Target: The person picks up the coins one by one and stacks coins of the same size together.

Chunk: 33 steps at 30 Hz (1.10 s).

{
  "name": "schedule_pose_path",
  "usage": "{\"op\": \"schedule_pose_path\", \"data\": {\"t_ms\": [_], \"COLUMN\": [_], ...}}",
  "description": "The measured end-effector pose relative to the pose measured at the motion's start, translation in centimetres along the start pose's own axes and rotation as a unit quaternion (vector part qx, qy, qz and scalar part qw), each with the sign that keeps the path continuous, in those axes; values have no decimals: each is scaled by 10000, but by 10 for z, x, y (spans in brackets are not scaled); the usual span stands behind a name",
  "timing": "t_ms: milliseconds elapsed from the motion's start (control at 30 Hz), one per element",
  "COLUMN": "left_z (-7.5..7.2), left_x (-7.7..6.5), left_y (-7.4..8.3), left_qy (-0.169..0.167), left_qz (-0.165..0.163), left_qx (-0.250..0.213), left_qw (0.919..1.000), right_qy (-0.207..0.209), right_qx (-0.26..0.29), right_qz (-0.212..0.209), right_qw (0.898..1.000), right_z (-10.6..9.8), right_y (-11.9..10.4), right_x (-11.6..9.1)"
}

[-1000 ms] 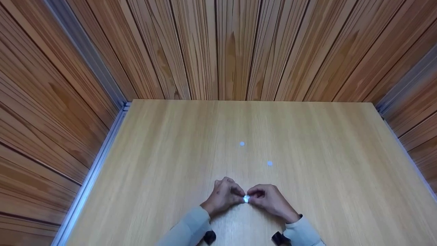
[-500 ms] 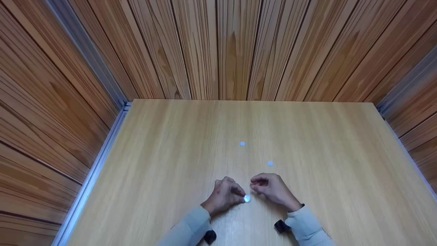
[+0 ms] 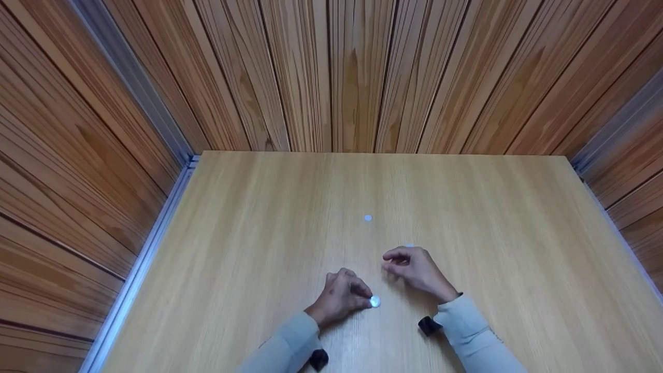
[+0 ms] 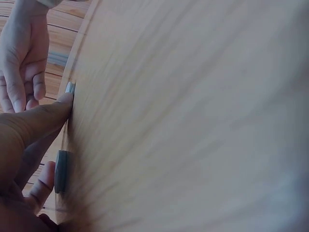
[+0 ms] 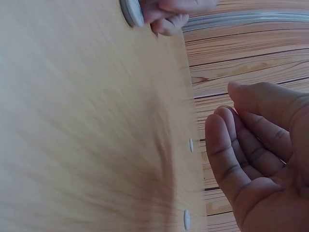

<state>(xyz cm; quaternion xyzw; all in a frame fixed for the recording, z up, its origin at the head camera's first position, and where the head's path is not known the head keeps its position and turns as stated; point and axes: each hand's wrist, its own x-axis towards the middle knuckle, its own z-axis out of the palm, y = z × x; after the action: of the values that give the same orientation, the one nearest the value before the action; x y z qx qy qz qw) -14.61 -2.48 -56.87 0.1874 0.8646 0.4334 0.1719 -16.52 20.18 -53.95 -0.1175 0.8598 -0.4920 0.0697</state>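
Observation:
In the head view, my left hand rests low over the table, thumb and fingertips pinching the left edge of a small shiny white disc. Its thumb crosses the left wrist view, with a disc edge at its tip; a larger-looking dark greenish disc stands edge-on beside another finger. My right hand is raised over the table, farther forward. Its fingers are loosely bent, apart from the thumb, with nothing between them. A second small disc lies just past it, partly covered by that hand.
Farther back on the wood-grain table lies another small pale disc. Plank walls stand behind the table and on both sides, with a metal rail along the left edge. Black wrist devices hang under the sleeves.
My right hand has let go of the disc between the hands and moved forward and slightly right, now overlapping the nearer loose disc. My left hand has stayed at its disc.

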Motion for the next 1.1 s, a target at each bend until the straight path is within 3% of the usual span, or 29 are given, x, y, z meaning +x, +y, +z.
{"op": "schedule_pose_path", "data": {"t_ms": [267, 533, 1100], "left_z": [0, 1, 0], "left_x": [0, 0, -1], "left_y": [1, 0, 3], "left_qy": [16, 130, -10], "left_qz": [54, 196, -213], "left_qx": [25, 48, -100], "left_qw": [10000, 9997, 9997], "right_qy": [271, 534, 796], "right_qx": [-63, 146, 94], "right_qz": [-67, 175, 177], "right_qw": [9996, 9983, 9966], "right_z": [-8, -11, -10], "right_y": [-1, -2, -2], "right_x": [17, 36, 71]}}
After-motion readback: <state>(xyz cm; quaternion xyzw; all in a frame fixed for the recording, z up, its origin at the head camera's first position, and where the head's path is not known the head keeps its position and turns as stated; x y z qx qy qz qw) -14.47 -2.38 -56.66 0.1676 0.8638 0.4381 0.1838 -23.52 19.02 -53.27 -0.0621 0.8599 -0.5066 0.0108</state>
